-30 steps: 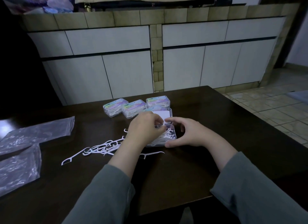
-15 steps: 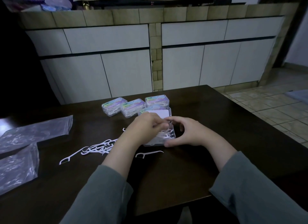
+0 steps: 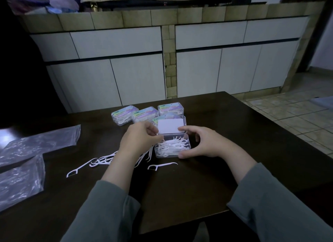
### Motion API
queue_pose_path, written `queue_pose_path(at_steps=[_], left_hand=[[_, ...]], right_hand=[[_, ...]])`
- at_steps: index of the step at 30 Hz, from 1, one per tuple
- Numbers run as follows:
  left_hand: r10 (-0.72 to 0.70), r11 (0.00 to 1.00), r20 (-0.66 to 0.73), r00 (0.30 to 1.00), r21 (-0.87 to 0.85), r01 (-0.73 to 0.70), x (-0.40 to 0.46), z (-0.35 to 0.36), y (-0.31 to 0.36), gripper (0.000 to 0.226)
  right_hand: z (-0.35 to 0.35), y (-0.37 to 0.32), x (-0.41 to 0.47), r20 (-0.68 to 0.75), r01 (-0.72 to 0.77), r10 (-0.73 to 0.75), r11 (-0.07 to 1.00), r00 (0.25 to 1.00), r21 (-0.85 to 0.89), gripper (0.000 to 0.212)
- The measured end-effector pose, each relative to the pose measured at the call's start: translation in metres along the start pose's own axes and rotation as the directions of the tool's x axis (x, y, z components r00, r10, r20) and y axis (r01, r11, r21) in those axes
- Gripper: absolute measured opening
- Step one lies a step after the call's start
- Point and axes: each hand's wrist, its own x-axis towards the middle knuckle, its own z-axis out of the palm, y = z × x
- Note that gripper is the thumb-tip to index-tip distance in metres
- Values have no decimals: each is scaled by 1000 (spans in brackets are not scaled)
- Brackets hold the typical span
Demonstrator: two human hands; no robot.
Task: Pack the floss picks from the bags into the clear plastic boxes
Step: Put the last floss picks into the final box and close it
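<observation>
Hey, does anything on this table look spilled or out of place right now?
Yes. White plastic floss picks lie scattered loose on the dark wooden table, left of the open clear plastic box; one stray pick sits alone in front of it. Nothing looks damaged.

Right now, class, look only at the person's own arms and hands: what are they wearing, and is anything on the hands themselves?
Both arms are covered by long, loose sleeves of plain grey-green cloth, with no print or marking to be seen. The left sleeve and the right sleeve both stop short of the wrist. The left hand and the right hand are bare: no gloves, rings or watch can be seen.
</observation>
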Motion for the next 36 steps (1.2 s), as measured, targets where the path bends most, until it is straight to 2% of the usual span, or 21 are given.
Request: queue_pose_path(at_steps=[4, 8, 11, 14, 19, 23, 28, 33, 36], left_hand=[[10, 995, -51, 999, -95, -15, -2, -2, 1, 9], [125, 956, -119, 985, -249, -152, -8, -2, 14, 10], [242, 953, 47, 969, -197, -229, -12, 3, 24, 4], [288, 957, 207, 935, -102, -273, -11, 8, 24, 6], [312, 936, 164, 936, -220, -274, -8, -3, 14, 12], [307, 951, 275, 911, -54, -304, -9, 0, 18, 10], [282, 959, 207, 937, -105, -265, -8, -6, 10, 7], [274, 961, 201, 941, -32, -273, -9, -6, 5, 6], [287, 955, 132, 949, -119, -272, -15, -9, 4, 5]], right_hand=[[2, 3, 3, 5, -16, 16, 1000, 1000, 12, 95], [3, 5, 4, 5, -20, 20, 999, 1000, 25, 103], [3, 5, 4, 7, -13, 13, 999, 1000, 33, 101], [3, 5, 3, -1, -8, 8, 999, 1000, 33, 105], [2, 4, 3, 3, 0, 0, 1000, 1000, 28, 101], [1, 3, 1, -3, 3, -3, 1000, 1000, 9, 99], [1, 2, -1, -12, -4, 4, 1000, 1000, 2, 94], [3, 2, -2, -20, -5, 5, 1000, 1000, -27, 92], [3, -5, -9, -47, 27, -33, 991, 998, -130, 89]])
